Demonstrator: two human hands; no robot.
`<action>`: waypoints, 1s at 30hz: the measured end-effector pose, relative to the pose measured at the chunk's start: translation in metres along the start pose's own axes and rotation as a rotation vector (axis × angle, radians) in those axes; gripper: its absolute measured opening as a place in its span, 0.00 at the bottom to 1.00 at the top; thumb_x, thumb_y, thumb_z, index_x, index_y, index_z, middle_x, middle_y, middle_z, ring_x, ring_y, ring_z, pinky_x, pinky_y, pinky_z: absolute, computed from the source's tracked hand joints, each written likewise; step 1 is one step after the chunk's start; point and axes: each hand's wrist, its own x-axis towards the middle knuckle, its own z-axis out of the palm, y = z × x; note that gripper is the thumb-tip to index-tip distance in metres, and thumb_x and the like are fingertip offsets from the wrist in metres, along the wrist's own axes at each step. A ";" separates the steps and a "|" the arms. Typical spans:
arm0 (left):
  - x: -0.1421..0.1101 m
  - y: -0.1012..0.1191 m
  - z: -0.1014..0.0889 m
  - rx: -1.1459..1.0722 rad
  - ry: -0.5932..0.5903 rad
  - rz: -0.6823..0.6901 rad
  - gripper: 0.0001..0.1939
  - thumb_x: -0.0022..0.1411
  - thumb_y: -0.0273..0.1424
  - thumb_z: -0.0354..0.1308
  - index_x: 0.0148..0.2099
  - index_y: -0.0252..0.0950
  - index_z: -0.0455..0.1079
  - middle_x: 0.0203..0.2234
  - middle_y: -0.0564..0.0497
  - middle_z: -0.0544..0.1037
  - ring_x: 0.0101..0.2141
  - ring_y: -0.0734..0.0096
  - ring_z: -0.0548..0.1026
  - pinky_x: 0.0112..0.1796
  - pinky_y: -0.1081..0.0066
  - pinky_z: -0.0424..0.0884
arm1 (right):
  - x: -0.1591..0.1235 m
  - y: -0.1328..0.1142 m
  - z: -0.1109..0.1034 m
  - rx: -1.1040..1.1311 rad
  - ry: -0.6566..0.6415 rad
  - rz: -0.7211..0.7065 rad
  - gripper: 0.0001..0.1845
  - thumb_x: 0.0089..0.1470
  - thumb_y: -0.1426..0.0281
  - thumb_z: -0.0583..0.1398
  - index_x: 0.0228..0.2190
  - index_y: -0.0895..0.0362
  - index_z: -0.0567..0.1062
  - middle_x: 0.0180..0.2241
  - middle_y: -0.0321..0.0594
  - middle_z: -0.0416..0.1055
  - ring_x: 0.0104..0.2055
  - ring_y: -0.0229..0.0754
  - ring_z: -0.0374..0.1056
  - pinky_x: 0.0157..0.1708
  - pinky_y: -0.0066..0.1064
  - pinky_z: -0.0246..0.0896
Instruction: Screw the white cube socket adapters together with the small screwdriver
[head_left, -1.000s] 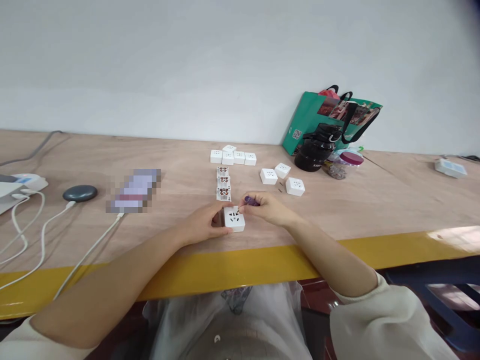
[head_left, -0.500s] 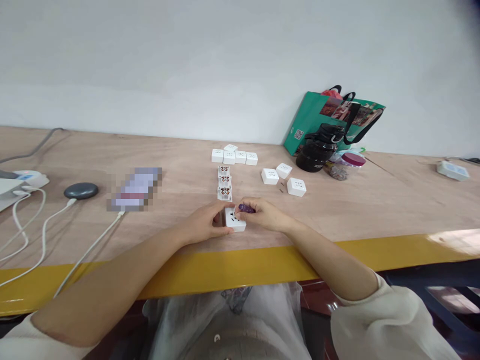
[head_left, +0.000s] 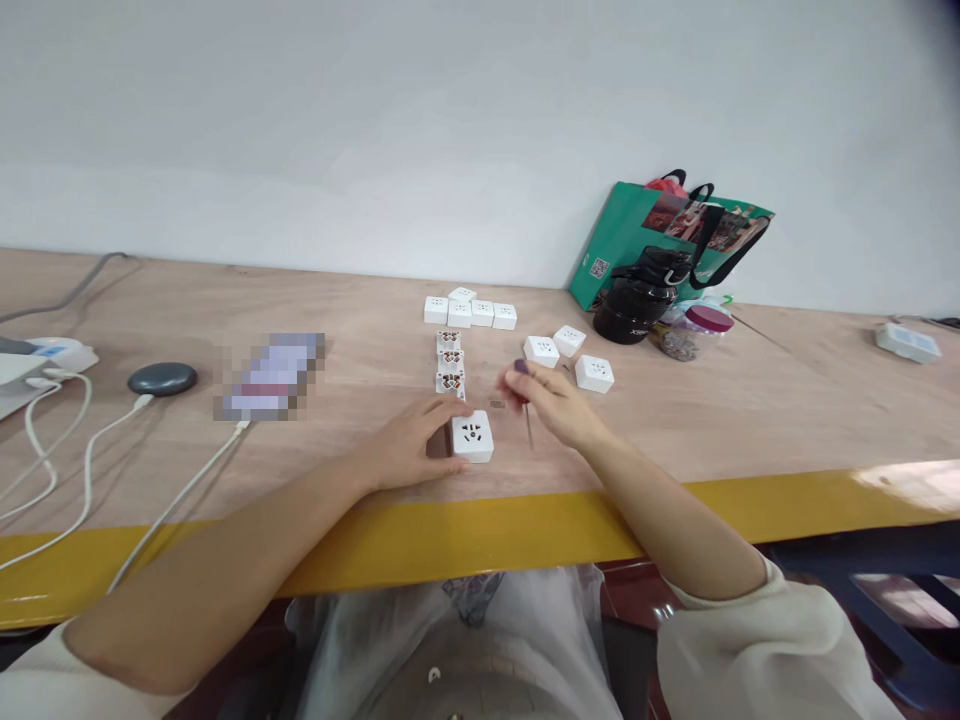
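We're holding white socket [head_left: 472, 440] on worktop [head_left: 675, 430], left hand [head_left: 405, 445] pinching its edges; right hand [head_left: 553, 402] clasping screwdriver [head_left: 529, 424], pointing it downward, apart from socket.

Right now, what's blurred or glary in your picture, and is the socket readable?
Head view: the right hand's fingertips and the purple-handled screwdriver look smeared; glare washes out the yellow table edge at far right; the phone is pixelated; the white socket's slots read clearly.
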 end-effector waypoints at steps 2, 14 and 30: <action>0.000 0.000 0.001 -0.005 0.024 0.049 0.25 0.56 0.40 0.60 0.54 0.41 0.62 0.58 0.46 0.61 0.59 0.56 0.57 0.59 0.56 0.53 | 0.003 0.003 -0.004 0.107 0.147 0.004 0.19 0.56 0.55 0.52 0.28 0.57 0.71 0.25 0.33 0.63 0.25 0.32 0.60 0.28 0.28 0.58; 0.002 0.001 0.003 -0.108 0.035 0.061 0.12 0.58 0.36 0.59 0.44 0.41 0.66 0.54 0.49 0.66 0.56 0.60 0.62 0.57 0.58 0.57 | 0.001 0.008 0.010 0.422 0.174 -0.041 0.21 0.52 0.52 0.57 0.33 0.57 0.70 0.26 0.31 0.63 0.20 0.29 0.64 0.21 0.25 0.62; 0.002 0.001 0.003 -0.094 0.021 0.052 0.13 0.58 0.37 0.59 0.45 0.41 0.66 0.54 0.49 0.65 0.55 0.60 0.63 0.56 0.59 0.57 | 0.002 -0.005 0.011 0.130 0.050 -0.192 0.19 0.57 0.58 0.53 0.47 0.55 0.64 0.28 0.33 0.63 0.24 0.32 0.65 0.26 0.30 0.65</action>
